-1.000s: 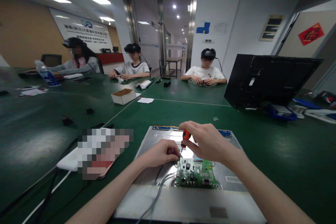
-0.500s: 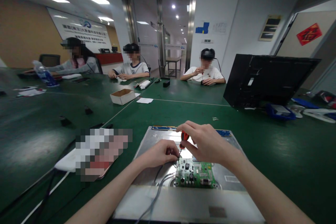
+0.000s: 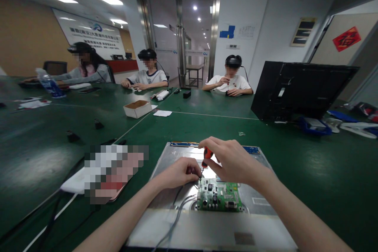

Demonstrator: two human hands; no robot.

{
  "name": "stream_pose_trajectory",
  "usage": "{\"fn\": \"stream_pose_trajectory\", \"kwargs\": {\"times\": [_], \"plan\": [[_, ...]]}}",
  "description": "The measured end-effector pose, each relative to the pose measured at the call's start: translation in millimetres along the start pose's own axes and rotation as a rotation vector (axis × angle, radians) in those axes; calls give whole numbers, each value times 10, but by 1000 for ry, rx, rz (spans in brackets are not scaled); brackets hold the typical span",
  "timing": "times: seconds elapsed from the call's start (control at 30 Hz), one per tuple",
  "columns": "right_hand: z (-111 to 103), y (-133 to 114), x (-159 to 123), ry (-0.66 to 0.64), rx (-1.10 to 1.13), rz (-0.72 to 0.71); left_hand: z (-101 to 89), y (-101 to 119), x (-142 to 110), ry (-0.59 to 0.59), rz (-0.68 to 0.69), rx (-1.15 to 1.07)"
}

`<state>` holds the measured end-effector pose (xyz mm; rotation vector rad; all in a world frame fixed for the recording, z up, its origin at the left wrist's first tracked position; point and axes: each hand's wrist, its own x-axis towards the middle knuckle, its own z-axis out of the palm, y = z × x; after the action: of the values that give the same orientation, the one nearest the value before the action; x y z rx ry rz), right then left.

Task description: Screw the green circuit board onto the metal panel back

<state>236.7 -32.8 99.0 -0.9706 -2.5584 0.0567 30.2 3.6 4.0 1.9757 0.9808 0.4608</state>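
My right hand (image 3: 228, 159) is closed around a red and black screwdriver (image 3: 207, 153). The screwdriver points down, its tip at the upper left corner of a green circuit board (image 3: 220, 195). Beside that tip, the fingers of my left hand (image 3: 184, 173) are pinched together at the board's corner; what they hold, if anything, is hidden. The board lies on the metal back of a flat display panel (image 3: 260, 220), which has a thin blue circuit strip (image 3: 253, 149) along its far edge. Grey cables (image 3: 178, 220) run from the board's left side toward me.
A black monitor (image 3: 304, 90) stands at the right, near a blue tray (image 3: 315, 126). Left of the panel lie a blurred phone-like item (image 3: 124, 173) and cables. An open box (image 3: 137, 109) sits farther off. Several people sit across the green table (image 3: 206, 126).
Almost nothing differs. Both hands and the screwdriver keep the same place at the board's corner; the whole view has shifted very slightly.
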Motion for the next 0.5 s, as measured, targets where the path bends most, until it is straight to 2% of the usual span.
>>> {"fn": "stream_pose_trajectory", "kwargs": {"times": [0.17, 0.33, 0.5], "plan": [[5, 11, 15, -1, -73, 17, -3, 18, -9, 7, 2, 7], [1, -2, -9, 12, 5, -28, 7, 18, -8, 12, 10, -17], [21, 5, 2, 18, -9, 19, 7, 26, -11, 12, 8, -10]]}}
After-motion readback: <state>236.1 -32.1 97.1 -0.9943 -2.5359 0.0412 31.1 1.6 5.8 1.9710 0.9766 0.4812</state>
